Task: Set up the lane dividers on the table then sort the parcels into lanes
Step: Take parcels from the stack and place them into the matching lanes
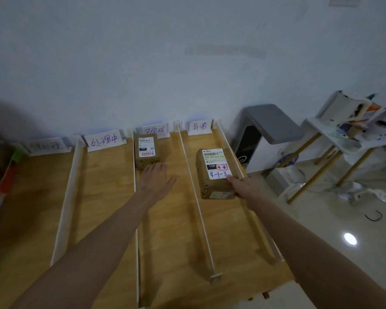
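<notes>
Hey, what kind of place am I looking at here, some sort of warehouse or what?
Probably a home room with a makeshift parcel-sorting bench, not a warehouse. A wooden table is split by white dividers into lanes with handwritten signs, two labelled parcels lie in them, and household clutter fills a white shelf nearby.

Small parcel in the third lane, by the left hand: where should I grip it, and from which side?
Grip the small parcel across its long sides, coming from above at the near end by the left hand. It lies flat, label up, close beside the left divider, so that side looks tight.
</notes>
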The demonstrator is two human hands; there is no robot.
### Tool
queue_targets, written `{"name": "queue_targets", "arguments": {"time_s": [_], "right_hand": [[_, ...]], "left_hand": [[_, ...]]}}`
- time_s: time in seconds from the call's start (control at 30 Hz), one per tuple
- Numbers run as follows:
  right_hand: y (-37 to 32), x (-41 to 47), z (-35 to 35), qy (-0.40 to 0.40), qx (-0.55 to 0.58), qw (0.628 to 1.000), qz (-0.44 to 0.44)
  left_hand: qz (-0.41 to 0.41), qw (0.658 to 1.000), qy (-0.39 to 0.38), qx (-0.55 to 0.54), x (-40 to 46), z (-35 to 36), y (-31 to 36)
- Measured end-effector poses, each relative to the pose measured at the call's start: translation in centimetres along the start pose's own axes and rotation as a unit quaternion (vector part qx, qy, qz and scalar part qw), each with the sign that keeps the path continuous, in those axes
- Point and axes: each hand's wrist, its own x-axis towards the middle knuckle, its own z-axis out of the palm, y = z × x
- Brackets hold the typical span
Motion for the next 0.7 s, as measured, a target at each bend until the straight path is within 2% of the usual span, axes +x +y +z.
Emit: {"name": "queue_targets", "arguments": {"time_s": [0.3,0.43,0.7], "right_hand": [[-3.0,12.0,0.5,-0.025,-0.021,0.999,-0.018],[-4.8,16.7,1.4,-0.044,-0.070,0.996,-0.032],[-5.9,26.8,6.2,-0.068,-0.111,0.991,-0.008]], "left_hand": [[-0.058,0.998,-0.008,-0.019,7.6,2.2,1.2],[-0.098,0.995,-0.023,-0.023,11.1,3.5,1.7],[-0.134,0.990,-0.041,-0.010,16.0,6.9,1.5]]}}
